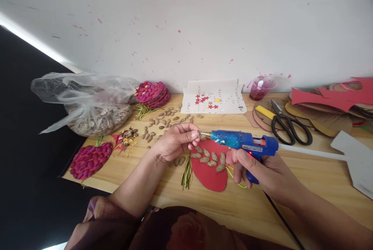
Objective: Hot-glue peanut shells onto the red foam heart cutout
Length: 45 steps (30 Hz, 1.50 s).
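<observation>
On the wooden tabletop (247, 207), unshelled peanuts (182, 161) are scattered and a red cutout (208, 178) and plastic bag (87, 114) are laid.

A blue hot-glue gun (244, 142), its front half smeared turquoise, is held nearly level right of the frame's centre, nozzle (205, 133) pointing left, a long white glue stick (314, 151) jutting from its rear. At the tip is a small brownish piece (199, 134), probably a peanut, though mostly hidden. Below, a rounded red cutout (210, 178) lies flat, whole tan peanuts (214, 156) grouped across its upper part.
</observation>
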### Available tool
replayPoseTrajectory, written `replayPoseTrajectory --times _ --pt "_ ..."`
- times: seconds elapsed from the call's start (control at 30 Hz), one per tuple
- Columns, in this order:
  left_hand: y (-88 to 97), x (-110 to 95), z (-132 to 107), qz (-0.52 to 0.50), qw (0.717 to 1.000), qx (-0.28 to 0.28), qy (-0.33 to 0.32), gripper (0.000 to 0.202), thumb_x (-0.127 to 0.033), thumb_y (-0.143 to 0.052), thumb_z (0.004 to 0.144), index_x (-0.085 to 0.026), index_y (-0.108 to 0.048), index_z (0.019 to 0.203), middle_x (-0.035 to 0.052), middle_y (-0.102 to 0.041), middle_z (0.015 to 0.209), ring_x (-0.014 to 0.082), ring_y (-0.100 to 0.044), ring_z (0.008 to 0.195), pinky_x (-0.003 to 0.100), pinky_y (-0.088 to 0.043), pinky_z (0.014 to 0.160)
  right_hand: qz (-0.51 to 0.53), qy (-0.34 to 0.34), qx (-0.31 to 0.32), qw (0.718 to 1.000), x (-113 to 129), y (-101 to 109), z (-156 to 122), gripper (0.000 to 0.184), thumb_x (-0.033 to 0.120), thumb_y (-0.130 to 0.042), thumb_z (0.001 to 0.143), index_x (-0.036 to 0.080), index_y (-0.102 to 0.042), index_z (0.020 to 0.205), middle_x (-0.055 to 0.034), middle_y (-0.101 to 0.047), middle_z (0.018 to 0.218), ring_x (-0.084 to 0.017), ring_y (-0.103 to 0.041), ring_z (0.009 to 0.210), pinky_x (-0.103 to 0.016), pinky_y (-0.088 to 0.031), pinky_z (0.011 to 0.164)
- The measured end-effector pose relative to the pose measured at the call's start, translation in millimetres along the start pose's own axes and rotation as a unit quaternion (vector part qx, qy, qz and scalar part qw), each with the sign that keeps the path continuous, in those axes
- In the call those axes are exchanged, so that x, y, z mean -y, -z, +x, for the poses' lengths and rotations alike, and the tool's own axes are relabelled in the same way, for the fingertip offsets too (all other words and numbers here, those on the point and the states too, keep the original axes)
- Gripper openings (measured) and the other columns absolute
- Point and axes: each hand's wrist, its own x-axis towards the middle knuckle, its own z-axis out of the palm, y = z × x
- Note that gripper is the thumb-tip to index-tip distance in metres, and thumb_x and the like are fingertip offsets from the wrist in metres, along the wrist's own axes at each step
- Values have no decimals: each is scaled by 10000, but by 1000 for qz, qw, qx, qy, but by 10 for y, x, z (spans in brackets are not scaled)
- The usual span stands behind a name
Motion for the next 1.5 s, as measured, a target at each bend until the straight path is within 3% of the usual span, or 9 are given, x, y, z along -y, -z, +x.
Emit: replayPoseTrajectory --times 0.37,1.5 --pt "-3 1 -17 -3 1000 -1 2 309 -278 -941 658 -104 -703 751 26 -640 656 69 -556 567 146 -424 513 1 -24 -22 999 132 -51 -46 512 690 -590 881 193 -679 799 -37 -658 563 -148 -535 472 -290 -420 468" --pt "-68 15 -20 -43 999 14 15 349 -286 -938 665 -98 -651 728 19 -608 651 61 -528 551 133 -397 481 57 -11 -16 998 109 -54 -36 440 616 -629 900 194 -667 782 -26 -657 602 -146 -603 497 -259 -433 441"
